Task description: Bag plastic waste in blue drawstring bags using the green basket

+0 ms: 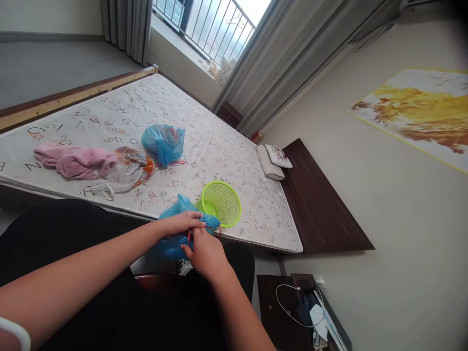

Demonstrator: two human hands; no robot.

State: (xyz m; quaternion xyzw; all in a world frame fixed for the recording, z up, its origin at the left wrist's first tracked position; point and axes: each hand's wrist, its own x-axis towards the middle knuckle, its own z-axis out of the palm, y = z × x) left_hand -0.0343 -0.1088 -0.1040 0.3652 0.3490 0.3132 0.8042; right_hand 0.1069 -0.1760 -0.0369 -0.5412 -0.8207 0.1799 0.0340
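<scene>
Over my lap I hold a blue plastic bag (173, 247) with red drawstrings. My left hand (184, 222) is closed around its gathered neck from above. Just below it, my right hand (206, 249) pinches the bag near the red string, its fingers partly hidden. The bag's bunched top sticks out past my fingers toward a light green mesh basket (223, 202), which stands on the mattress edge. A second, tied blue bag (164, 144) sits farther back. Beside it lie a clear plastic bag (126, 178) with orange print and a crumpled pink cloth (78, 160).
The letter-patterned mattress (204, 163) stretches ahead, with a wooden rail (73, 97) along its far left side. Two pillows (270, 163) rest by the dark headboard (318, 204). At lower right, a nightstand (274, 304) bears a white cable and a mask.
</scene>
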